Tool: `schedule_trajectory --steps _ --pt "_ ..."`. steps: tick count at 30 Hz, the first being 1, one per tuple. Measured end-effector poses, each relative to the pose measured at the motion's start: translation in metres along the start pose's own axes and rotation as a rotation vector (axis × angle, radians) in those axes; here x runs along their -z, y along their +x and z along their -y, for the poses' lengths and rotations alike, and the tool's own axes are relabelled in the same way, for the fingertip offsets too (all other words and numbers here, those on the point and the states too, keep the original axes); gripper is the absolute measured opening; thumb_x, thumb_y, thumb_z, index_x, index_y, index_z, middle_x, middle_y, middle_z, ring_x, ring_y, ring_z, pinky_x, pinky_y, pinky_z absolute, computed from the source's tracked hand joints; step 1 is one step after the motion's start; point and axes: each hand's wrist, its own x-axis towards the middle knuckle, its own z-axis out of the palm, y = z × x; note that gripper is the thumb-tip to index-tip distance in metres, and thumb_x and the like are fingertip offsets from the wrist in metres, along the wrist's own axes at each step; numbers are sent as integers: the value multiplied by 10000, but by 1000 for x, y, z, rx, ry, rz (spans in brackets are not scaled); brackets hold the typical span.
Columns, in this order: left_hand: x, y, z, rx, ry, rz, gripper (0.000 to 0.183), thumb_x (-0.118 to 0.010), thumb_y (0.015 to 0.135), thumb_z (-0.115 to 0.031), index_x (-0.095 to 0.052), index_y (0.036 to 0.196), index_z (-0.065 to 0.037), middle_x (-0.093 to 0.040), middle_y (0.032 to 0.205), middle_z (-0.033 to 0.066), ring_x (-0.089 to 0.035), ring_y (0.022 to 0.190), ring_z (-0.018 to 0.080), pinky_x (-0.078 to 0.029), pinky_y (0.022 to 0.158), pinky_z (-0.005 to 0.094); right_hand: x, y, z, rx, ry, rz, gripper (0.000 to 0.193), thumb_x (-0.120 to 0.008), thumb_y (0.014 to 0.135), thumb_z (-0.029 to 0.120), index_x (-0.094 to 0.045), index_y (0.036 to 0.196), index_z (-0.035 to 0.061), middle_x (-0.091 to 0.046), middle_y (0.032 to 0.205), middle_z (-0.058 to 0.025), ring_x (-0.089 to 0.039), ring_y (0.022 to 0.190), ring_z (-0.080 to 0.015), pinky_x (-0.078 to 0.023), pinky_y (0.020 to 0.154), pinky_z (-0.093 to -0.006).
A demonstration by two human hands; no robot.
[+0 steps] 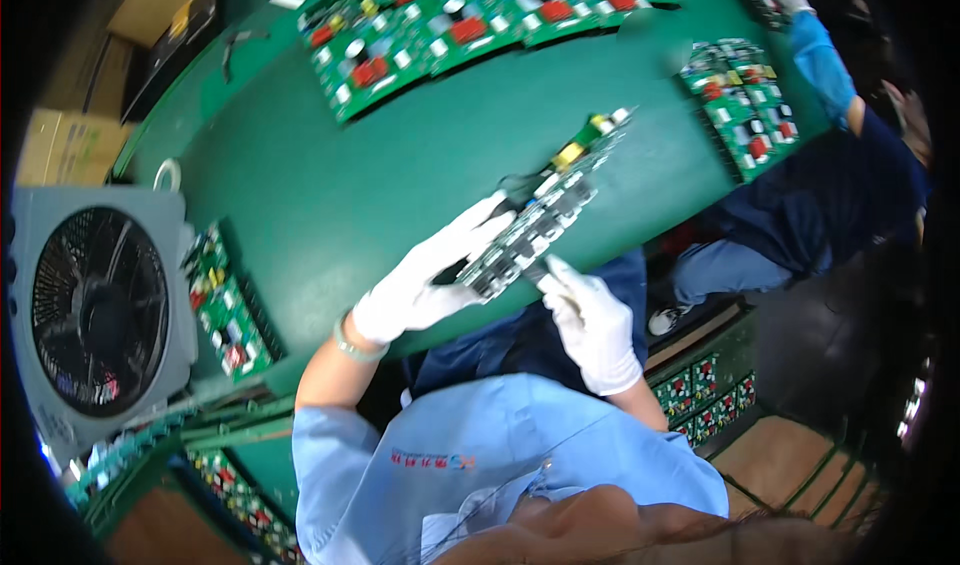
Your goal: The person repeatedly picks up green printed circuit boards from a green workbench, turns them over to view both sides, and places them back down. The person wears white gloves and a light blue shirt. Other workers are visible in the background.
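Observation:
My left hand (430,271), in a white glove, grips a green circuit board (540,223) near its lower left end. The board is held tilted above the table, its edge toward me, with yellow parts on its far end and dark blocks along its near side. Just below the board's near edge is my right hand (598,337), also gloved in white, its thumb and fingers closed. A small dark piece shows at those fingertips, close to the board; I cannot make out what it is or whether it touches the board.
Joined circuit boards (468,33) lie along the far side of the green table (270,185). More boards (742,105) are at the right, and one board (228,310) lies left beside a grey fan (105,305). A co-worker's blue sleeve (822,60) reaches in at the upper right.

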Motion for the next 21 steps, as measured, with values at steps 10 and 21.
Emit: schedule_trajectory --steps 10,21 --pt "1 5 -2 -56 -76 14 766 -707 788 62 -446 1502 -34 -372 1581 209 -286 1504 352 -231 1216 416 -9 6 -12 204 -131 -28 307 -650 900 38 -667 1206 26 -720 1040 -109 -702 833 -255 -570 687 -335" --pt "3 3 5 -72 -42 24 724 -661 802 -54 -447 1491 3 -370 1573 227 -296 1495 384 -215 1220 463 -17 6 -7 205 -105 3 286 -677 880 24 -665 1166 28 -712 1019 -111 -700 849 -272 -563 695 -339"
